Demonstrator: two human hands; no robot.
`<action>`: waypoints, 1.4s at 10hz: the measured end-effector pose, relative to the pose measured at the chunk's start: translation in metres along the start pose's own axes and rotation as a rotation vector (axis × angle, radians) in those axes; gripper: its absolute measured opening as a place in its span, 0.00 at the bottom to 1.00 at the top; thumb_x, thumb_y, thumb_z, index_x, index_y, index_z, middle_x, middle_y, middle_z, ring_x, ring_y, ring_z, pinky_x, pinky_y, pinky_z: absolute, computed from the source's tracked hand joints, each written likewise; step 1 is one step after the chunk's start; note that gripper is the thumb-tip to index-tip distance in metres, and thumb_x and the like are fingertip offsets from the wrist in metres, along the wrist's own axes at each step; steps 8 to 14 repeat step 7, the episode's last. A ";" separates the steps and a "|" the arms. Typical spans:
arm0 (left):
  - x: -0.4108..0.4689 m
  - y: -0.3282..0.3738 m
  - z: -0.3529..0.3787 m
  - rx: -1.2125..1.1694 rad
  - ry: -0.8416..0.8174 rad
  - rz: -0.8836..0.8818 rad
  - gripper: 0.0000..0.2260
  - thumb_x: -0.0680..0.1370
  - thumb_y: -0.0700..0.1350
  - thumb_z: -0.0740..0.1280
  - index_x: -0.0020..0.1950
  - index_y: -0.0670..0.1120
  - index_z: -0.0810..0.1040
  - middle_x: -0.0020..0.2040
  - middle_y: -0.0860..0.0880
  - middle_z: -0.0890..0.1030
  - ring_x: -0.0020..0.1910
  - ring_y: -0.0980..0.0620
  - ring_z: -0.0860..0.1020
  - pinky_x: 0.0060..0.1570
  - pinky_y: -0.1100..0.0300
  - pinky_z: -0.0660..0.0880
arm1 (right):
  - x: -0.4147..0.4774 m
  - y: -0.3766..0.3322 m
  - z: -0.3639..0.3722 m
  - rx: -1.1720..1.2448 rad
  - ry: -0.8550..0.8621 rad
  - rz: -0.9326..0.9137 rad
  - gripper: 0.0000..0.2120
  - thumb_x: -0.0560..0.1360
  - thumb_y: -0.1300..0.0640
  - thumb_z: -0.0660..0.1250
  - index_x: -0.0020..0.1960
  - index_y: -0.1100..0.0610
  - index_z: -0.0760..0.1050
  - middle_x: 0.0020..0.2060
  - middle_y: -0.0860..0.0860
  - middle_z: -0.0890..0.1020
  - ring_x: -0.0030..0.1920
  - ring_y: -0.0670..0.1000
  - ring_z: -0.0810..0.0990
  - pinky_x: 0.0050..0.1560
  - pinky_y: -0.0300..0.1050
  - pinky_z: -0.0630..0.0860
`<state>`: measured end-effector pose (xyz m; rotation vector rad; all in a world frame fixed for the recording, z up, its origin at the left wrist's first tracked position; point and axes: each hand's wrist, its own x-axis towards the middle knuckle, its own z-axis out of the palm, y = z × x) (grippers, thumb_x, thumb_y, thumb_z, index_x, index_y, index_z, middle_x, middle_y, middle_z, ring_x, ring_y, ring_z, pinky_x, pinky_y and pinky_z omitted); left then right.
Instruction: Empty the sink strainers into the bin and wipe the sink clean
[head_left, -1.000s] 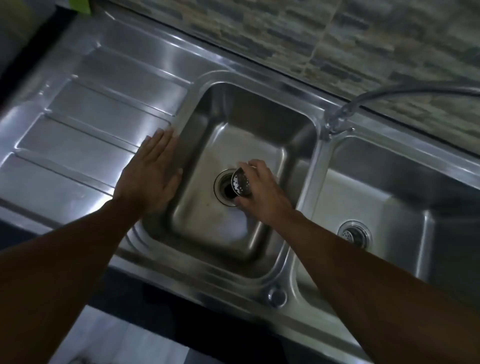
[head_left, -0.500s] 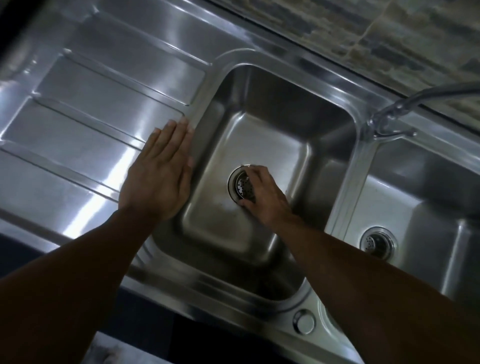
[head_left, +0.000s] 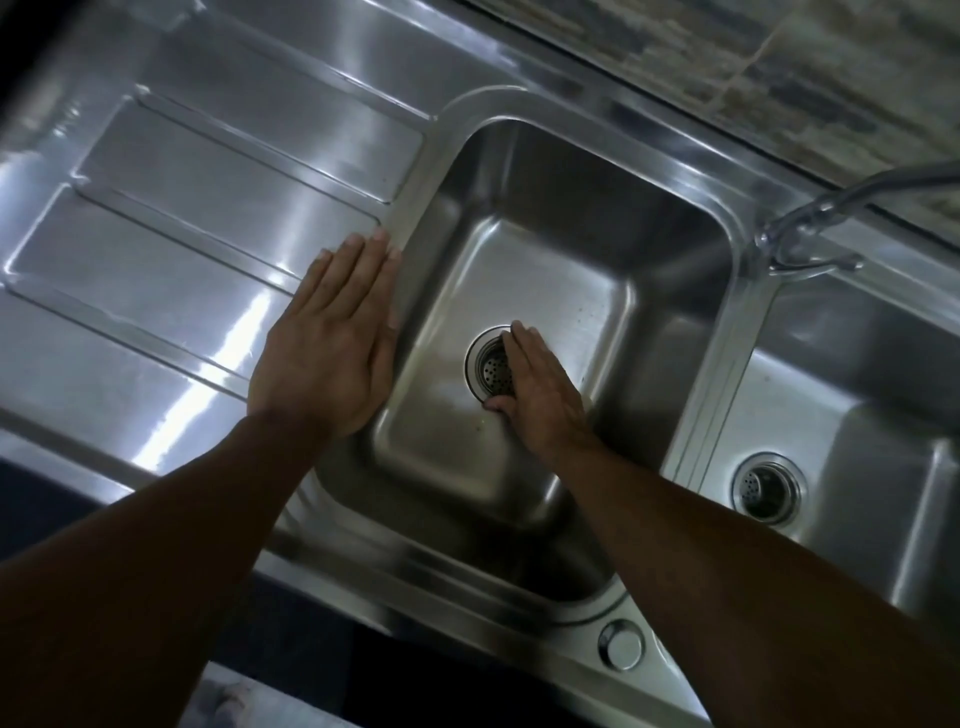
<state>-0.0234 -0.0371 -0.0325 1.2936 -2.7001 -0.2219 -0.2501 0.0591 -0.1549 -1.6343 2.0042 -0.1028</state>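
Observation:
A steel double sink fills the view. In the left basin (head_left: 524, 218), a perforated metal strainer (head_left: 493, 370) sits in the drain. My right hand (head_left: 537, 387) reaches down into this basin; its fingers lie fairly straight over the strainer's right half, and the thumb touches the drain's lower rim. My left hand (head_left: 327, 343) rests flat, palm down, on the sink's edge between the drainboard and the left basin. A second strainer (head_left: 763, 488) sits in the drain of the right basin (head_left: 862, 395).
A ribbed steel drainboard (head_left: 182, 234) stretches to the left. A chrome tap (head_left: 800, 234) stands at the back between the basins, below a tiled wall (head_left: 779, 67). A round steel cap (head_left: 621, 644) sits on the front rim.
My right hand has lowered the strainer from a tilted hold above the drain into the drain, and its fingers have flattened over it. My left hand has stayed put; the view has moved closer.

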 end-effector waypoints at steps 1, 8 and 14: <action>0.000 -0.002 0.002 0.006 0.008 0.011 0.25 0.84 0.47 0.53 0.80 0.39 0.59 0.81 0.41 0.59 0.82 0.44 0.55 0.80 0.46 0.54 | 0.002 0.000 0.003 -0.033 -0.049 -0.009 0.45 0.76 0.47 0.71 0.82 0.58 0.48 0.82 0.53 0.47 0.82 0.54 0.44 0.81 0.45 0.44; 0.034 0.068 -0.062 -0.055 -0.320 -0.361 0.24 0.80 0.46 0.59 0.76 0.41 0.66 0.76 0.41 0.66 0.71 0.39 0.68 0.71 0.44 0.69 | -0.093 -0.021 -0.136 -0.067 -0.003 -0.187 0.33 0.83 0.50 0.59 0.82 0.55 0.47 0.82 0.52 0.48 0.82 0.50 0.46 0.78 0.42 0.43; 0.034 0.068 -0.062 -0.055 -0.320 -0.361 0.24 0.80 0.46 0.59 0.76 0.41 0.66 0.76 0.41 0.66 0.71 0.39 0.68 0.71 0.44 0.69 | -0.093 -0.021 -0.136 -0.067 -0.003 -0.187 0.33 0.83 0.50 0.59 0.82 0.55 0.47 0.82 0.52 0.48 0.82 0.50 0.46 0.78 0.42 0.43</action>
